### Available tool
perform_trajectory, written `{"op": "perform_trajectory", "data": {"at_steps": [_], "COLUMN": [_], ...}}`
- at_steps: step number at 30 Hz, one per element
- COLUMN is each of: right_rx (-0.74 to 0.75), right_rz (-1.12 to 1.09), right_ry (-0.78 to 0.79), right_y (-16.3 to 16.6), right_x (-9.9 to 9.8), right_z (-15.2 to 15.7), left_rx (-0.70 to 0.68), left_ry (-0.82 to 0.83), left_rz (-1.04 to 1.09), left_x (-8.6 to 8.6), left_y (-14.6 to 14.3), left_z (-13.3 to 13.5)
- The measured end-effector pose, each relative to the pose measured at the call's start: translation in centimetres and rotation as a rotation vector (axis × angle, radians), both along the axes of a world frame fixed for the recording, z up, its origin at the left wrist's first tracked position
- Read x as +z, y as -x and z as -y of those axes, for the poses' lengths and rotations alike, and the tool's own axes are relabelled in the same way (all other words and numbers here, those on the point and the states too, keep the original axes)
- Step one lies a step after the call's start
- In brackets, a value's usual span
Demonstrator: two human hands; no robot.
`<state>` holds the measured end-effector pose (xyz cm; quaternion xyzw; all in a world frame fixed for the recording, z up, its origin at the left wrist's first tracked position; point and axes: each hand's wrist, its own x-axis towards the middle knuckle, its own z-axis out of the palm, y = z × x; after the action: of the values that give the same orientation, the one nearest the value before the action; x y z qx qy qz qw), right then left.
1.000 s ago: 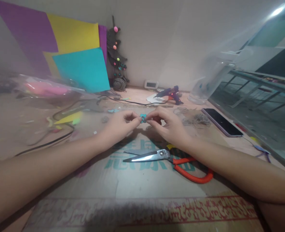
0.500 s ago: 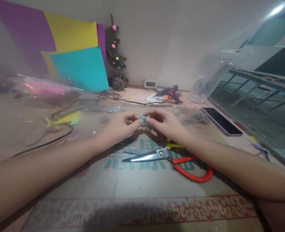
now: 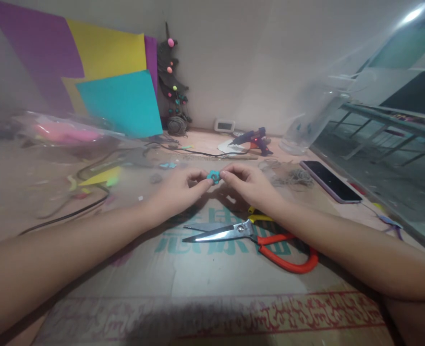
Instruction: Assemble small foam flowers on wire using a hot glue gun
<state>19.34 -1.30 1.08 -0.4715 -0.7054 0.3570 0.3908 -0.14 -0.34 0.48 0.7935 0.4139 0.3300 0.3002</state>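
Note:
A small teal flower-shaped piece [image 3: 214, 177] with a greyish ring in its middle is held up between my two hands. My left hand [image 3: 183, 190] pinches its left edge between thumb and index finger. On the opposite side, the thumb and index fingertips of my right hand [image 3: 246, 182] close on its right edge. Below the hands lies a pair of scissors [image 3: 226, 233] with red handles, blades slightly parted and pointing left. A yellow-handled tool [image 3: 261, 217] is partly hidden under my right forearm.
Behind the hands are a glue gun [image 3: 251, 139] with a red light, a small white clock-like display [image 3: 224, 125] and a decorated miniature tree [image 3: 172, 81]. A phone [image 3: 330, 181] and a tangle of grey twine [image 3: 298, 178] lie right. Coloured sheets [image 3: 120, 103] lean left; a black cord [image 3: 82, 207] crosses the table.
The teal flower has turned, so its face with the ring now shows toward me. My right fingertips have shifted slightly right, to its edge. The scissors have not moved.

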Motion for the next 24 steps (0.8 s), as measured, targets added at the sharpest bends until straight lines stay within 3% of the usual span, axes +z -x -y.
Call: {"op": "perform_trajectory", "data": {"at_steps": [16, 24], "right_rx": [-0.02, -0.014], "right_rz": [0.067, 0.047], "right_ry": [0.074, 0.099], "right_y": [0.0, -0.01], "right_x": [0.0, 0.0], "right_z": [0.33, 0.34], "left_rx": [-0.075, -0.006], "left_ry": [-0.059, -0.12], "left_rz": [-0.113, -0.054], "left_x": [-0.6, -0.31], "left_y": [0.3, 0.2], "left_z": [-0.18, -0.17]}}
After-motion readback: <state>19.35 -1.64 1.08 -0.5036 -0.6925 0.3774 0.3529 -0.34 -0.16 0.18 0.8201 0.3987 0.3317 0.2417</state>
